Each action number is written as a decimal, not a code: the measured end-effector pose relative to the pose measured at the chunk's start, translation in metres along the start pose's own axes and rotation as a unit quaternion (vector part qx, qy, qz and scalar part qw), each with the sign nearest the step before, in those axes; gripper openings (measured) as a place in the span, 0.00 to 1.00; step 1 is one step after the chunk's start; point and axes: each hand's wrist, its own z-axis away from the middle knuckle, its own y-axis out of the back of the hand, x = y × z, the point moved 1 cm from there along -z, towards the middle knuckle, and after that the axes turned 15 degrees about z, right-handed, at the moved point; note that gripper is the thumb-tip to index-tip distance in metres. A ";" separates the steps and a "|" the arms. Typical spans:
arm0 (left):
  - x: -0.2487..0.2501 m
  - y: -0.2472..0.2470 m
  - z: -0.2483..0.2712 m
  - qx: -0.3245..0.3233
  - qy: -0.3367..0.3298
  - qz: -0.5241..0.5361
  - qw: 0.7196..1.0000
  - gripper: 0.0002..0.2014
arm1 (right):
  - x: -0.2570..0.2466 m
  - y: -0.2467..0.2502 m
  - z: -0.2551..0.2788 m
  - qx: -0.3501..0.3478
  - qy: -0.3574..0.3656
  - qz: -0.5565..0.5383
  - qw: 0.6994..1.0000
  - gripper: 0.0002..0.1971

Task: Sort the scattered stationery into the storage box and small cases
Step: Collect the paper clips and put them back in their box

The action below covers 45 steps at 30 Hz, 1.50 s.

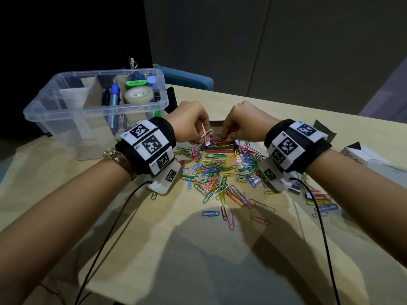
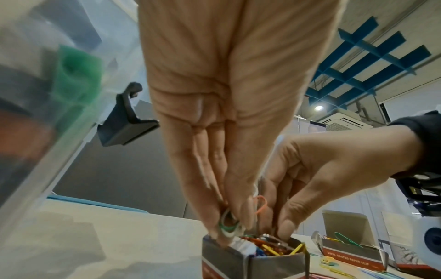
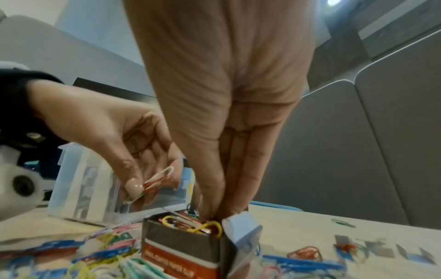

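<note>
While left hand [image 1: 193, 122] pinches clips [image 1: 207, 135].

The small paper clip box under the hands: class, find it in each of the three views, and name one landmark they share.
Head: the small paper clip box sits mid-table, between the left hand and right hand.
Left wrist: bottom centre, below the fingertips.
Right wrist: bottom centre, orange label facing the camera.
Shared landmark: the clear storage box, seen at left in every view.
</note>
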 end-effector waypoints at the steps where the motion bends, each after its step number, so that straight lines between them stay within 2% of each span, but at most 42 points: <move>1: 0.002 -0.001 -0.001 -0.002 -0.002 0.000 1.000 0.10 | 0.000 -0.001 0.001 0.001 0.003 -0.002 1.000 0.08; 6: 0.011 -0.006 -0.007 0.004 -0.014 -0.012 1.000 0.09 | 0.011 0.006 0.007 0.042 -0.030 -0.025 0.998 0.07; 14: 0.018 -0.006 -0.020 0.040 -0.015 -0.042 0.998 0.08 | 0.008 0.005 0.019 0.003 -0.029 0.047 0.998 0.04; 19: 0.021 -0.014 -0.022 0.003 -0.018 -0.059 0.998 0.09 | 0.017 0.012 0.017 0.043 -0.082 0.054 0.994 0.03; 21: 0.022 -0.019 -0.024 -0.010 -0.023 -0.068 0.997 0.12 | 0.022 0.015 0.018 0.053 -0.102 0.049 0.992 0.03; 24: 0.022 -0.019 -0.023 -0.033 -0.034 -0.047 0.998 0.15 | 0.025 0.017 0.023 0.057 -0.112 0.050 0.991 0.03; 27: 0.022 -0.017 -0.019 -0.053 -0.046 -0.055 0.996 0.13 | 0.025 0.016 0.027 0.059 -0.113 0.051 0.990 0.03; 30: 0.023 -0.018 -0.014 -0.045 -0.048 -0.100 0.993 0.11 | 0.018 0.018 0.031 0.066 -0.093 0.062 0.992 0.04; 32: 0.024 -0.015 -0.009 -0.015 -0.057 -0.102 0.993 0.09 | 0.009 0.021 0.035 0.043 -0.055 0.046 0.997 0.03; 35: 0.027 -0.009 0.005 0.033 -0.060 -0.114 0.991 0.02 | -0.008 0.018 0.040 -0.092 0.057 -0.014 0.994 0.12; 36: 0.028 -0.008 0.010 0.033 -0.042 -0.130 0.990 0.04 | -0.012 0.014 0.041 -0.124 0.081 -0.020 0.989 0.16; 39: 0.027 -0.006 0.021 -0.065 0.053 -0.204 0.975 0.17 | -0.020 0.002 0.036 -0.113 0.100 0.020 0.988 0.27; 41: 0.024 -0.009 0.025 -0.141 0.114 -0.184 0.966 0.23 | -0.023 -0.002 0.032 -0.099 0.096 0.025 0.990 0.28; 43: 0.023 -0.016 0.026 -0.169 0.120 -0.173 0.963 0.21 | -0.025 -0.006 0.028 -0.114 0.095 0.006 0.989 0.27; 45: 0.023 -0.024 0.026 -0.153 0.096 -0.183 0.966 0.20 | -0.027 -0.012 0.025 -0.126 0.101 -0.009 0.987 0.24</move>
